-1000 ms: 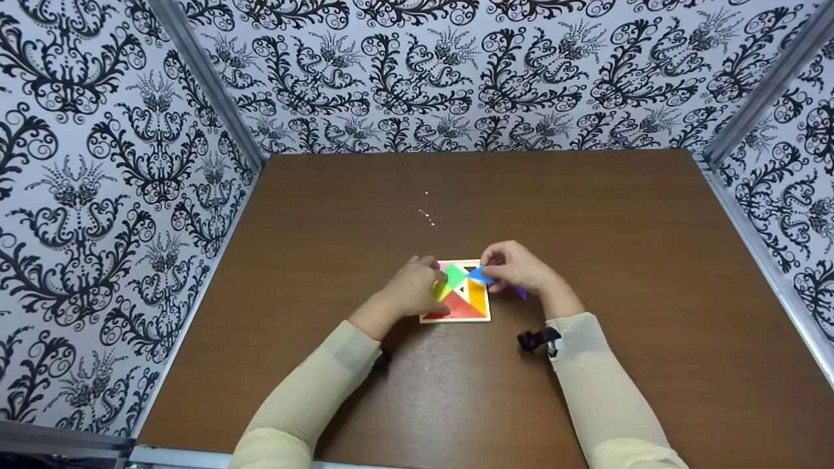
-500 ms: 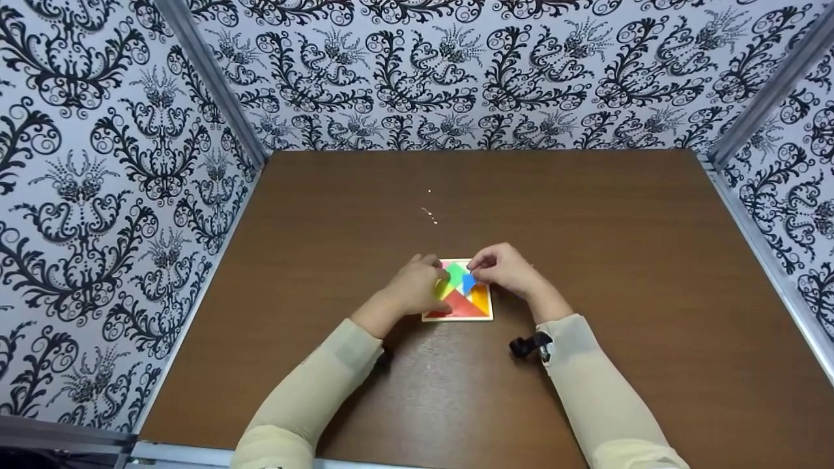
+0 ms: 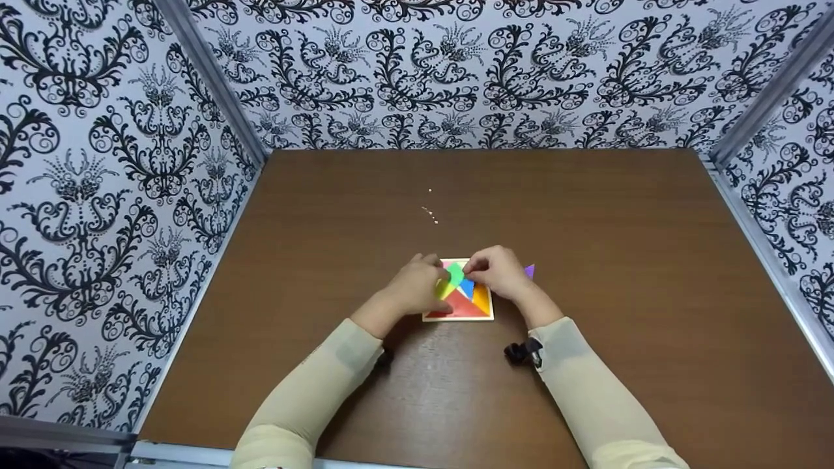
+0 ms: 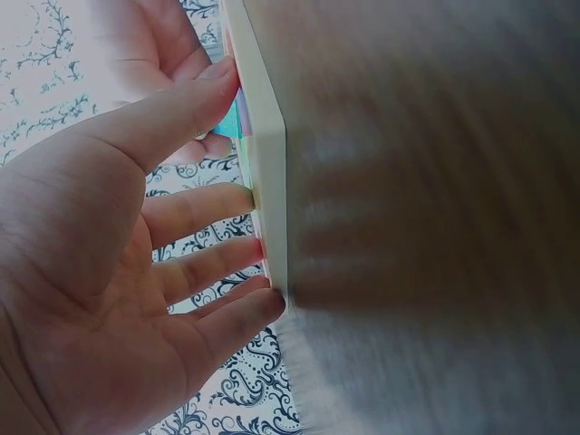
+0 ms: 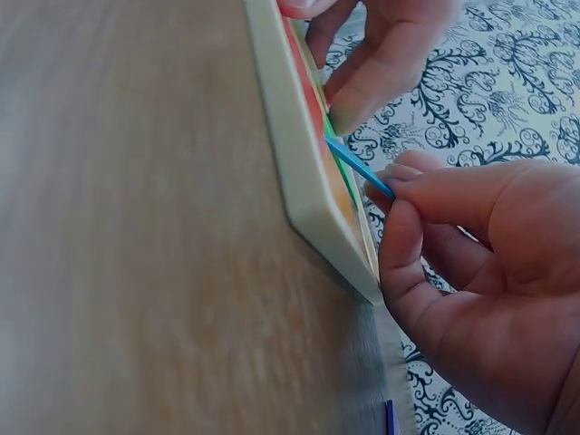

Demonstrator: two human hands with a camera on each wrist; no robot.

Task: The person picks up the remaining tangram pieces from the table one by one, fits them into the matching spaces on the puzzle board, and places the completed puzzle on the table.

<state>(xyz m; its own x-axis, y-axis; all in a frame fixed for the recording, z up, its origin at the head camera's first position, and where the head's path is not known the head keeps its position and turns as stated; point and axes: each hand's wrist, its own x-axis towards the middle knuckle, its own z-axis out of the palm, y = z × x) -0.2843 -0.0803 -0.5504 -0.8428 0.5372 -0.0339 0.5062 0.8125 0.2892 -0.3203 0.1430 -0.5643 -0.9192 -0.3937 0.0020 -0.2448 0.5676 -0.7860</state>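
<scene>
A square tangram board with a pale frame (image 3: 459, 320) lies on the table. Red (image 3: 464, 306), orange (image 3: 482, 299), green (image 3: 455, 273) and yellow (image 3: 443, 287) pieces sit in it. My left hand (image 3: 412, 286) rests on its left part, fingers spread, fingertips and thumb touching the board. In my right hand (image 3: 498, 270), thumb and finger pinch a blue tangram piece (image 5: 358, 168). The piece is tilted, its lower end down at the board beside the green piece. A purple piece (image 3: 530, 270), partly hidden by the right hand, lies on the table to the right.
The brown table (image 3: 365, 215) is bounded by patterned walls (image 3: 417, 78) at the back and sides. A few small pale specks (image 3: 430, 213) show on the tabletop beyond the board. A dark wrist camera (image 3: 518, 354) hangs under the right sleeve.
The right hand has moved left with the blue piece, from the board's right edge to over its inside, and turned the piece. The left hand has stayed in place.
</scene>
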